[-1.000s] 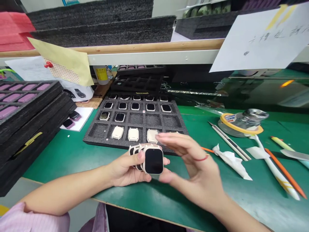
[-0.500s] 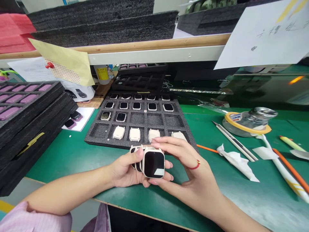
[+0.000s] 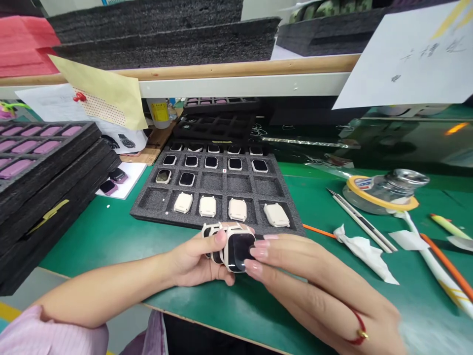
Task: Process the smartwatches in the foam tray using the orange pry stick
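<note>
My left hand (image 3: 197,259) is wrapped round a stack of cream smartwatch bodies (image 3: 225,244) with black screens, held low over the green mat near the table's front edge. My right hand (image 3: 295,273) lies palm down beside it, fingers stretched out, the fingertips resting on the front watch's screen (image 3: 241,251). Just behind stands a black foam tray (image 3: 236,185) of square pockets. Its near row holds several cream watch bodies (image 3: 207,205) face down, and its far rows hold watches with the black screens up.
Stacked black foam trays with purple parts (image 3: 40,162) fill the left. On the right lie a tape roll round a metal object (image 3: 384,190), pens (image 3: 443,261), a crumpled white wipe (image 3: 364,251) and thin rods. A shelf with foam sheets and hanging papers runs overhead.
My right hand turned palm down and came forward, its fingertips now on the front watch's screen. A fourth cream watch shows in the tray's near row. The stack sank slightly.
</note>
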Available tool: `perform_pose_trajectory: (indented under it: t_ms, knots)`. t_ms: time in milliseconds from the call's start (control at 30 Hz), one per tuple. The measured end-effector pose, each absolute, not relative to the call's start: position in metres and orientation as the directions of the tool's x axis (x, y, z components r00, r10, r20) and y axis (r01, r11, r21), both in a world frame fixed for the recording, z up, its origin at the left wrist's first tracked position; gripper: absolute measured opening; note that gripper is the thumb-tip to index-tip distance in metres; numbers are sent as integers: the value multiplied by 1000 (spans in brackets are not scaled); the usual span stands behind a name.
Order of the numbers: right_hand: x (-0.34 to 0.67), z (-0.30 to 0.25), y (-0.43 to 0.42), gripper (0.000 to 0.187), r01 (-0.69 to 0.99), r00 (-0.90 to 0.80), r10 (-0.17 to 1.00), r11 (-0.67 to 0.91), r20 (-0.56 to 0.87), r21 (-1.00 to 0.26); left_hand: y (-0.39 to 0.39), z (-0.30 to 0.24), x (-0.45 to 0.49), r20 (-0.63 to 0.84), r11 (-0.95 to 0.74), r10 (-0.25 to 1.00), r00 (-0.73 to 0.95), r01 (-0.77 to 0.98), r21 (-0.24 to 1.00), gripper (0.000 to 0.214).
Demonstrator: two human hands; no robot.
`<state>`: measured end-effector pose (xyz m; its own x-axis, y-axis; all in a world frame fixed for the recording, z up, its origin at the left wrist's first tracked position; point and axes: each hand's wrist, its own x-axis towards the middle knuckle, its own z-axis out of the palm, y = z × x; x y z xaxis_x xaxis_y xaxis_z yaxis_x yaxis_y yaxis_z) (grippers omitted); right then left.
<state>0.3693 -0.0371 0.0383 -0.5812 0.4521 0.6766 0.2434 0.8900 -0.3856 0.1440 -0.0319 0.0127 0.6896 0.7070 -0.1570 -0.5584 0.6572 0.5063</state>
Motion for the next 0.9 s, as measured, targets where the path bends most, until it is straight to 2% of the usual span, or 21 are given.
perform_pose_trajectory:
  t_ms: [133, 267, 333, 467, 567, 667, 767, 900]
  knots:
    - [367, 40, -38, 40, 257, -591, 470, 880, 656, -399, -32, 13, 144, -189, 657, 712, 677, -545, 522, 53]
    - [353, 39, -32, 24, 289, -538, 375, 923, 755, -253, -32, 13, 145, -220, 645, 732, 645, -551, 529, 56]
    - [345, 36, -28, 29, 326, -492, 375, 916, 786, -233, -33, 14, 147, -234, 625, 753, 615, -559, 544, 53]
    - [334, 28, -27, 67, 359, -466, 551, 833, 693, -421, -34, 16, 151, -216, 576, 780, 587, -540, 614, 48]
    - [331, 25, -29, 62, 337, -461, 643, 764, 611, -550, -35, 17, 154, -235, 569, 789, 568, -531, 628, 45]
    - [332, 27, -28, 55, 272, -420, 665, 742, 618, -613, -35, 16, 154, -274, 596, 787, 553, -564, 572, 48]
    - [334, 30, -25, 56, 249, -389, 671, 736, 631, -630, -34, 15, 151, -291, 662, 733, 615, -545, 515, 58]
    - [335, 28, -24, 56, 275, -419, 650, 756, 634, -594, -33, 15, 148, -265, 691, 694, 670, -514, 508, 61]
